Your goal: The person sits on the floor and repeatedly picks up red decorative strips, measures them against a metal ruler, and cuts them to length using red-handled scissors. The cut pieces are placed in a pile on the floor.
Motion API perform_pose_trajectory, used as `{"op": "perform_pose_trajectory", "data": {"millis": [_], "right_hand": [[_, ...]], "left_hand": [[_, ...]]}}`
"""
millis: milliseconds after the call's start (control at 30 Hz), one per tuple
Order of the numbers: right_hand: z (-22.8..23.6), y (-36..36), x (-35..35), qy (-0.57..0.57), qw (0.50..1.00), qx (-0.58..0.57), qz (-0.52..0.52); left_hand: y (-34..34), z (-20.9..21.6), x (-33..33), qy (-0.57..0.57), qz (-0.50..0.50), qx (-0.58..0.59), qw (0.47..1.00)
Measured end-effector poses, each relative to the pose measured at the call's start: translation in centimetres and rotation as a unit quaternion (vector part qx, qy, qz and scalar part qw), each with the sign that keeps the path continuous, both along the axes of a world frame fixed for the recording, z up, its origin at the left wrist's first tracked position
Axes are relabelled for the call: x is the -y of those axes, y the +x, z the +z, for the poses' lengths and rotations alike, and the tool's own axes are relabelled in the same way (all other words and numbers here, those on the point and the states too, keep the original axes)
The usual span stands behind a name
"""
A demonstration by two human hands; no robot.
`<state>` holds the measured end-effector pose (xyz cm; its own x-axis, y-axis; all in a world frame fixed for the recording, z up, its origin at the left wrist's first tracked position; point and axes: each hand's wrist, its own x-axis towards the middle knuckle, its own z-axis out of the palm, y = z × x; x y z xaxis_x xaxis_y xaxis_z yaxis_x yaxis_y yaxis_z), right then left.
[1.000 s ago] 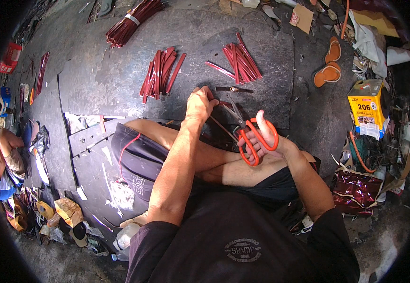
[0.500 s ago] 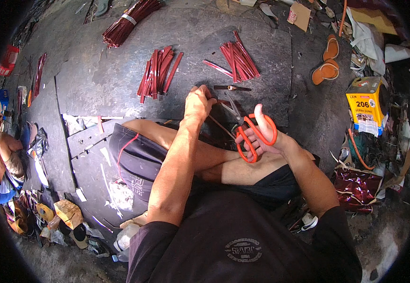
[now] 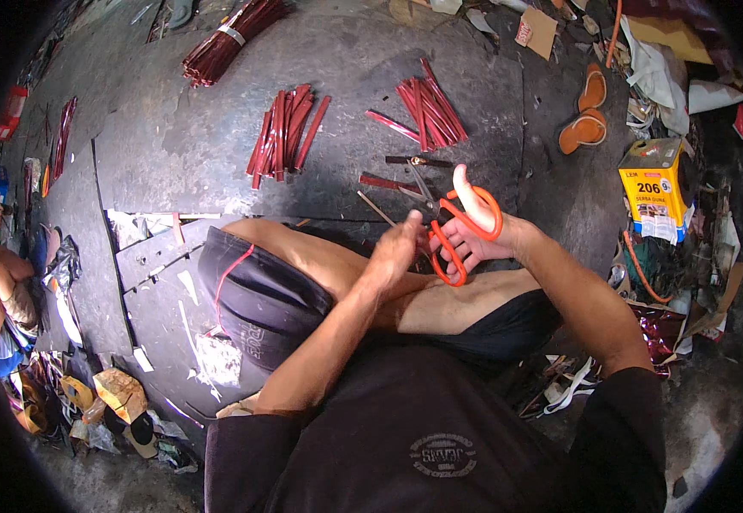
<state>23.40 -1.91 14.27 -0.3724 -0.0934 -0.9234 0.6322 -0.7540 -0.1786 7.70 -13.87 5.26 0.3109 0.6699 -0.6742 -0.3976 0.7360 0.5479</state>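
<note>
My right hand (image 3: 481, 238) holds scissors (image 3: 427, 201) with orange handles, fingers and thumb through the loops and the blades parted. Close by the lower loop, my left hand (image 3: 395, 255) is closed around a thin stick (image 3: 375, 207), whose far end points up and left; its other end is hidden by the hands. Just beyond the blades lie a single dark red strip (image 3: 389, 182) and a short dark piece (image 3: 418, 161) with a shiny spot. Farther off are two loose piles of shiny red strips, one on the left (image 3: 286, 135) and one on the right (image 3: 431, 107).
A banded bundle of red strips (image 3: 233, 38) lies at the far left. Orange sandals (image 3: 583, 130) and a yellow can (image 3: 652, 192) stand to the right, among scraps. At the left edge another person's leg (image 3: 14, 278) shows. My crossed legs border the dark board (image 3: 192, 145).
My left hand has left the red strip on the board and come back toward my right hand, closing on the thin stick. The scissors have barely moved.
</note>
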Motion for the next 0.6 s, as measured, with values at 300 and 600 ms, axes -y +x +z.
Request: {"op": "perform_pose_trajectory", "data": {"millis": [300, 600], "right_hand": [[0.2, -0.8, -1.5, -0.034, 0.999, -0.023, 0.033], [0.6, -3.1, -2.3, -0.045, 0.998, 0.031, 0.041]], "left_hand": [[4.2, 1.1, -0.9, -0.01, 0.161, 0.286, 0.945], [4.0, 0.7, -1.6, -0.053, 0.181, 0.373, 0.909]]}}
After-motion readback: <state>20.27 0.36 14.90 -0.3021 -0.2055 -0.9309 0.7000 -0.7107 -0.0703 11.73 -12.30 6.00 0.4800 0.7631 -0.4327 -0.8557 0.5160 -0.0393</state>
